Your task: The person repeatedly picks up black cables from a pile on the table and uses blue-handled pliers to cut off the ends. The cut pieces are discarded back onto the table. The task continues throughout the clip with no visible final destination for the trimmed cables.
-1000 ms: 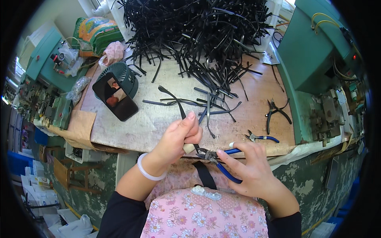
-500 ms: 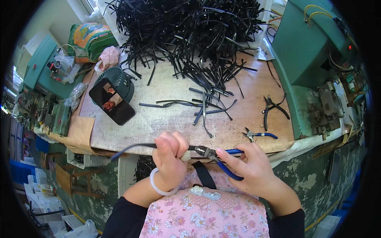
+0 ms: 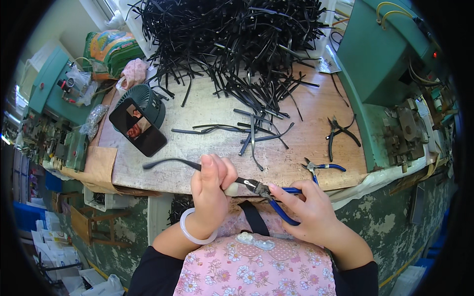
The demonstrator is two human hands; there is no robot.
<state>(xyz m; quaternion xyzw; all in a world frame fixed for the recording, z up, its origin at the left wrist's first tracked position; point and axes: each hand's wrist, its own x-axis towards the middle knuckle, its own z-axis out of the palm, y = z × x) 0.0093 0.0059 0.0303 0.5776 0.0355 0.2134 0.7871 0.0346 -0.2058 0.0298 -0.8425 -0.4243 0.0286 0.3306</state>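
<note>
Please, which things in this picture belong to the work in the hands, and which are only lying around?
Belonging to the work, it seems:
black curved strip, held by the left hand;
blue-handled pliers, in the right hand, jaws at the strip's end;
heap of similar strips.

Probably just lying around:
phone;
green fan;
black-handled pliers;
spare blue-handled pliers.
</note>
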